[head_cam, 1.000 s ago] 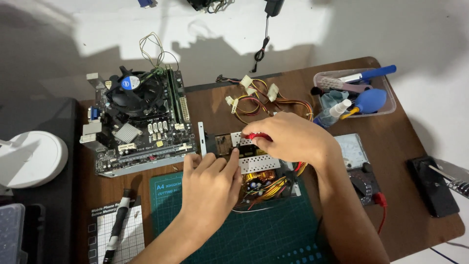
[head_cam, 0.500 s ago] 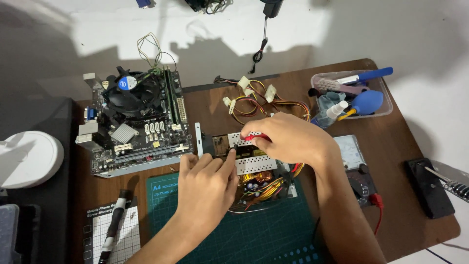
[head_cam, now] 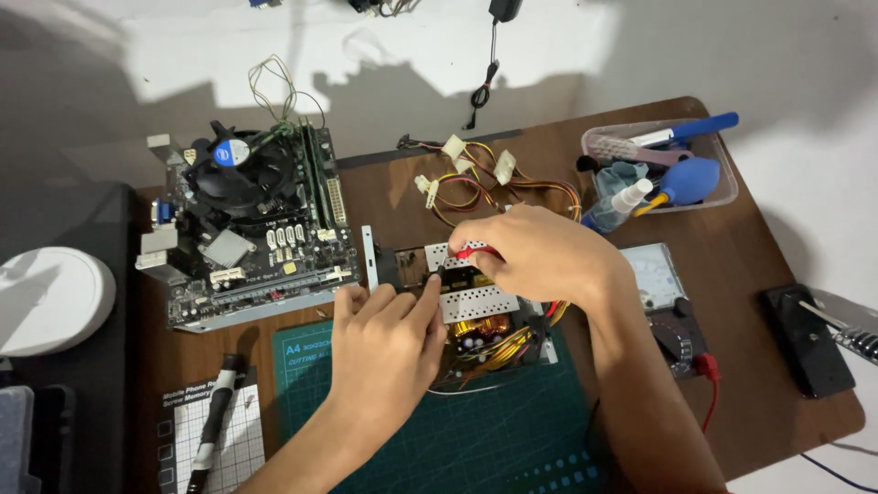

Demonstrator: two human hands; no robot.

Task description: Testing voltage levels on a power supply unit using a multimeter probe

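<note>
Left hand (head_cam: 389,343) sliding a touch leftward along the open power supply (head_cam: 471,302), fingertips now at its near edge. Right hand (head_cam: 540,256) dipping the red probe (head_cam: 474,251) lower onto the perforated metal.

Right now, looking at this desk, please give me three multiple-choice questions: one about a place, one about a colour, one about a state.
1. Where is the motherboard relative to the open power supply board?
A. to its left
B. to its right
C. on top of it

2. What colour is the cutting mat?
A. red
B. green
C. white

3. What is the right hand doing?
A. resting flat
B. pinching a red-tipped probe
C. lifting the tray

Key: 1 A, it lies left of the board; 2 B, the mat is green; 3 B, fingers pinch the probe.
</note>
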